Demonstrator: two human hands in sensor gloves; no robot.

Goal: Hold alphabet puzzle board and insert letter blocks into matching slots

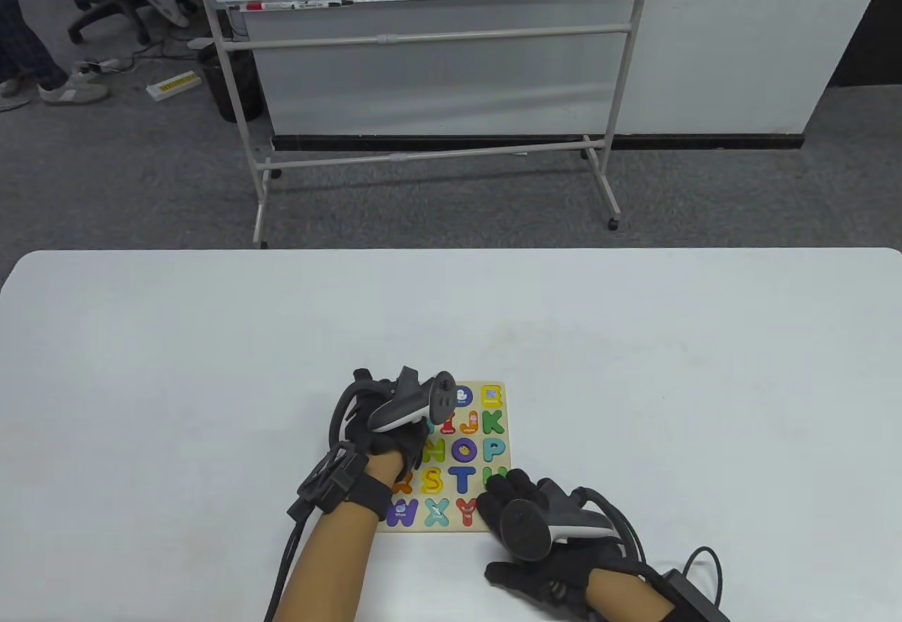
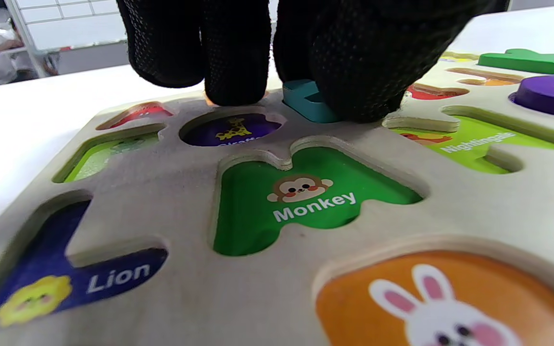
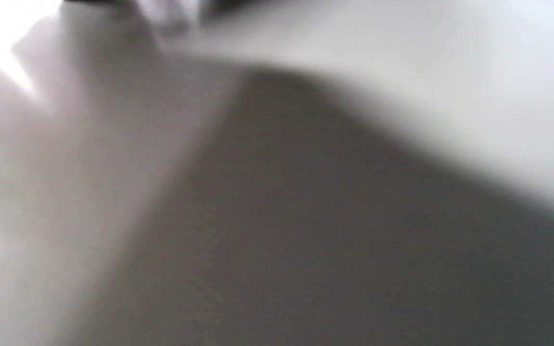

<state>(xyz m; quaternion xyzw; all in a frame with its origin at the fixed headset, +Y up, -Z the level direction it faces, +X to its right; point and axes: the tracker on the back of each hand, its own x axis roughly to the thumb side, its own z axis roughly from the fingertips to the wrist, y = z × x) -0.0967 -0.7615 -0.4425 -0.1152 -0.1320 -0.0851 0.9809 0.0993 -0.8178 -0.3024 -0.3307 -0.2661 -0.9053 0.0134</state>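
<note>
Near the table's front edge lies the alphabet puzzle board (image 1: 502, 432), a pale wooden square with bright letters seated: green K, purple O, blue T, pink X. Left hand (image 1: 384, 418) covers its left side, fingertips (image 2: 233, 72) pressing down on the wood beside a teal letter block (image 2: 303, 98). Up close, open slots show printed pictures: Monkey on green (image 2: 306, 197), Lion on navy (image 2: 65, 283). Right hand (image 1: 542, 530) rests flat at the board's lower right corner, fingers extended side by side, holding nothing. Right wrist view is pure blur.
</note>
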